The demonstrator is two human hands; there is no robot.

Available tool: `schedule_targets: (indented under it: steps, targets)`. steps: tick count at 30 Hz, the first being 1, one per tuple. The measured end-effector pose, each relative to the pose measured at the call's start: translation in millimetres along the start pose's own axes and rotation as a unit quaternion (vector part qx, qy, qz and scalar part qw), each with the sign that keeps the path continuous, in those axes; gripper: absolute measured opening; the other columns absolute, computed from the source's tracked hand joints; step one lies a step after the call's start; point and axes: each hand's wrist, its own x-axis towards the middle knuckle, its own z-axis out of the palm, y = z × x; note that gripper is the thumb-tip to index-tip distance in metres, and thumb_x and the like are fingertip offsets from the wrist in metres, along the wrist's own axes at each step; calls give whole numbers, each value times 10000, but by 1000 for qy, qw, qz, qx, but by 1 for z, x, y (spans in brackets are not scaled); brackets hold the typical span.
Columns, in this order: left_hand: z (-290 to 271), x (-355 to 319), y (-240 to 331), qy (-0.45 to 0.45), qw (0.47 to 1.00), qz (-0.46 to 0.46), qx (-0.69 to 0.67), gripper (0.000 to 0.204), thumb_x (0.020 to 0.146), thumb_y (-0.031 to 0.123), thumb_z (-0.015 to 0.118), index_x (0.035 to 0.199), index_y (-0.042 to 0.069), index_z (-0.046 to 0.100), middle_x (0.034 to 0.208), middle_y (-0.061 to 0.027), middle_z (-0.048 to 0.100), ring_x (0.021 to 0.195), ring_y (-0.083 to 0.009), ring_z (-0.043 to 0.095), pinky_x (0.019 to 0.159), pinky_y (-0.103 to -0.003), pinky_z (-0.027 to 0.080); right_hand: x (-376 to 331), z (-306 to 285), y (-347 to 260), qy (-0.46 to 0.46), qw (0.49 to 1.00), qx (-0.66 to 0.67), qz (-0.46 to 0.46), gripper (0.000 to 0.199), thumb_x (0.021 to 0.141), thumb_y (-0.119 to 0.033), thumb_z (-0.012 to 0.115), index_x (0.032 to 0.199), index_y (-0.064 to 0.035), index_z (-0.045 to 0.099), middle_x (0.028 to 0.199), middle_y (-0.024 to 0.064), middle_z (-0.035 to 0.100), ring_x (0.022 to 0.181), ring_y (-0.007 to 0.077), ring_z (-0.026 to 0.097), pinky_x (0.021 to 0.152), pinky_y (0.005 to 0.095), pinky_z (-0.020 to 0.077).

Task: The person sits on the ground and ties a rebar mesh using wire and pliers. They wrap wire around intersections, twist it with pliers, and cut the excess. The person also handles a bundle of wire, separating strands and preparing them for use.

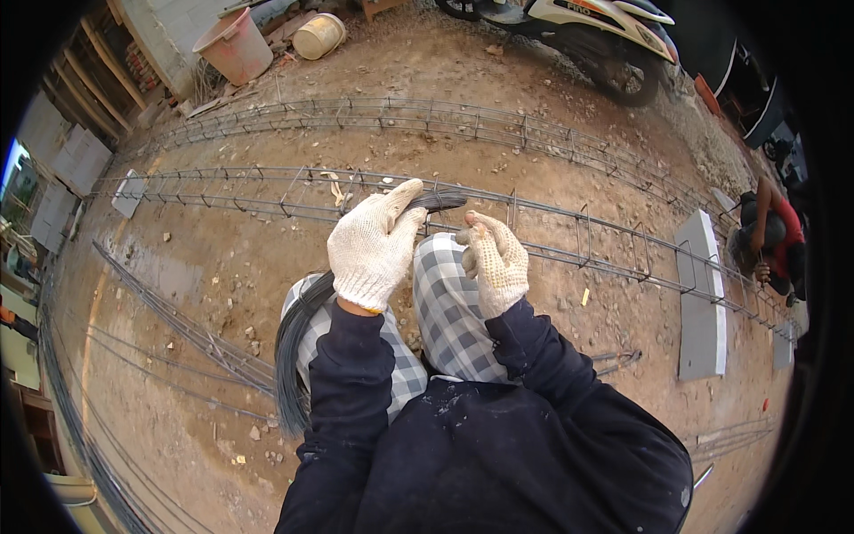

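- On my feed, the left hand (369, 245), in a pale knitted glove, is at the middle of the scene, and its fingers are curled closed around a bundle of thin dark wire (438, 200).
- The end of this bundle sticks out to the right of the glove, toward the other hand.
- My right hand (496, 265), also gloved, is just beside this end; its fingers are bent, with the tips close together, and I cannot tell if they have hold of a wire.
- A thick hank of dark wire (298, 351) hangs in a curve over the left leg of the checked trousers (445, 285); I cannot tell whether it joins the bundle, because the glove and sleeve cover that part.
- Just beyond the hands, I see a long steel cage (584, 238) going from left to right, crossing a pale block (701, 294) at the right and a smaller pale block (130, 194) at the left.
- A second cage (525, 132) lies farther away on the brown ground.
- At the far right I notice another person in red (788, 227), near the end of the nearer cage.
- A motorbike (605, 40) is on the far side, right of the middle.
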Motion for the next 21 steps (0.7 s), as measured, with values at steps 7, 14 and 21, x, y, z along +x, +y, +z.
schedule_targets:
  steps: [7, 14, 21]
  targets:
    - [2, 1, 7, -64, 996, -35, -57, 387, 819, 292, 740, 1156, 101, 719, 944, -111, 721, 877, -272, 703, 778, -331, 543, 15, -2, -6, -175, 928, 233, 230, 281, 991, -241, 614, 1146, -6, 616, 904, 54, 661, 623, 82, 524, 528, 209, 416]
    - [6, 6, 8, -128, 990, -31, -41, 673, 691, 470, 804, 1222, 74, 685, 1013, -130, 724, 928, -270, 709, 836, -338, 543, 11, -2, -12, -139, 985, 47, 91, 226, 965, -222, 647, 908, -3, 644, 664, 9, 587, 566, 61, 500, 506, 221, 390]
    - [2, 10, 16, -153, 985, -74, -29, 675, 679, 298, 849, 1237, -30, 656, 1105, -157, 718, 973, -176, 698, 858, -280, 531, 9, -3, -10, -100, 984, -148, -2, 235, 953, -224, 667, 939, 10, 653, 704, 37, 634, 612, 78, 556, 545, 249, 430]
